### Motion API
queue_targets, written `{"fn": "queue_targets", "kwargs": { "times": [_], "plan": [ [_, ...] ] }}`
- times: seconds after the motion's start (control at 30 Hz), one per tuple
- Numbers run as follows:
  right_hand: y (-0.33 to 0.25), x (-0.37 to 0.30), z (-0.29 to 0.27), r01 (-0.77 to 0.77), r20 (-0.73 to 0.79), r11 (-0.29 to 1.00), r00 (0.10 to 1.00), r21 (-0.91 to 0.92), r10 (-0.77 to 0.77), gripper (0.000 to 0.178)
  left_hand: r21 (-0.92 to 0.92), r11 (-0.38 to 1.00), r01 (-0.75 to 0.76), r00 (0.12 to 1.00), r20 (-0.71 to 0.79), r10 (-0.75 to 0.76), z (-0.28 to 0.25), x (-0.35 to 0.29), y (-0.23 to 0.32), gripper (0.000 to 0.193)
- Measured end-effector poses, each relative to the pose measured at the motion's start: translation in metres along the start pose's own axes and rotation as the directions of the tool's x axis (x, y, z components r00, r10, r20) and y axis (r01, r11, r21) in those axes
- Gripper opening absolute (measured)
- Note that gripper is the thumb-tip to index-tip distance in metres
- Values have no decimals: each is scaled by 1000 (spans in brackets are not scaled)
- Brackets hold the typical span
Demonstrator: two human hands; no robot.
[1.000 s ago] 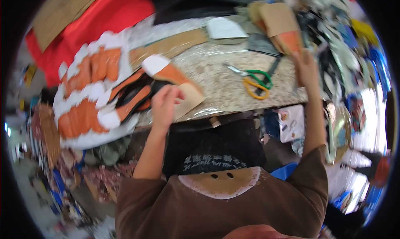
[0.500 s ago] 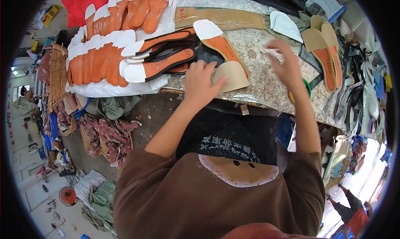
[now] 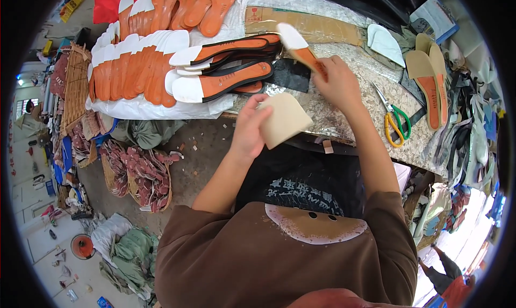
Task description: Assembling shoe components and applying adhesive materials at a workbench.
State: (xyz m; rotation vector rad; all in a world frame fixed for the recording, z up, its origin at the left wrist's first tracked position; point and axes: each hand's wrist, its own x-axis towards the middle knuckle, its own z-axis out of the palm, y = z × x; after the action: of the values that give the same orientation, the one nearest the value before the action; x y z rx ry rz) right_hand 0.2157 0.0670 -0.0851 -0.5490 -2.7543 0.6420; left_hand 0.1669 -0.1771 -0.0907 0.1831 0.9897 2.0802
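Observation:
Between its thumb and fingers my left hand [image 3: 251, 126] grips a beige toe-shaped sheet piece [image 3: 285, 120], raised at the near edge of the bench. My right hand [image 3: 338, 82] holds an orange insole [image 3: 301, 49] by its heel end, with the white toe end tipped up and to the left. Left of the hands lies a stack of black-edged orange insoles [image 3: 226, 82] with white toe ends. Under the held insole a dark square sheet [image 3: 290, 74] lies on the bench.
Scissors [image 3: 395, 117] with green and yellow handles lie to the right. Beyond them are insoles with beige toe pieces [image 3: 422, 66]. Rows of orange insoles [image 3: 129, 71] cover the left of the worktable [image 3: 371, 66]. White toe pieces [image 3: 386, 45] rest farther back.
My left hand has lifted the beige piece off the bench. My right hand has moved left and picked up the orange insole, uncovering the scissors. The view has shifted slightly.

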Motion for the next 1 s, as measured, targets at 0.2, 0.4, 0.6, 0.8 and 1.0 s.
{"fn": "queue_targets", "kwargs": {
  "times": [0.2, 0.4, 0.6, 0.8, 1.0],
  "plan": [
    [13, -28, -46, -222, 242, 945, 957, 239, 164, 29, -401, 899, 176, 974, -60, -218, 2, -5, 25, 43],
    [-23, -139, -54, -285, 274, 339, 958, 896, 81, 68, -430, 855, 291, 956, 155, -248, 24, 3, 30, 45],
    [-47, -177, -57, -222, 266, 893, 956, 391, 121, 70, -313, 847, 429, 880, 358, -313, 49, 0, 23, 46],
    [-44, -179, -63, -168, 56, 865, 985, 472, 160, 64, -349, 840, 415, 867, 433, -249, 60, -8, 19, 47],
    [-41, -181, -64, -109, 19, 900, 994, 421, 112, 60, -307, 872, 381, 867, 448, -221, 68, -14, 21, 46]
  ]
}}
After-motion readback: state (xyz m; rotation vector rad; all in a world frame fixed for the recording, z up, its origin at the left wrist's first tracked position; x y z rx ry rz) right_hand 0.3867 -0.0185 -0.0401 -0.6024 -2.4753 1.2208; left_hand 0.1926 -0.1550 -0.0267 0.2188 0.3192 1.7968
